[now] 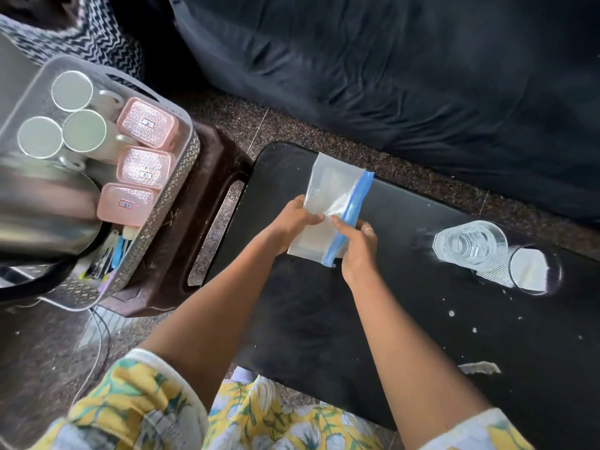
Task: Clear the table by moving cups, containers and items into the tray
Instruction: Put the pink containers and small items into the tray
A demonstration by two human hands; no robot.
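Observation:
A clear zip bag (pixel 331 193) with a blue seal strip lies tilted on the black table (pixel 324 319). My left hand (pixel 297 219) grips its left edge, and my right hand (pixel 358 246) pinches the blue strip side. A clear glass (pixel 470 244) stands at the table's right, with a mesh-patterned cup (pixel 527 271) lying on its side beside it. The grey perforated tray (pixel 168 193) sits to the left on a brown stool (pixel 201 203). It holds three white cups (pixel 73 90), three pink lidded containers (pixel 144 167) and a steel kettle (pixel 42 209).
A dark sofa (pixel 422 76) runs along the far side of the table. White crumbs and a torn paper scrap (pixel 480 367) lie on the table's right part. A thin cable (pixel 100 336) trails on the speckled floor below the tray.

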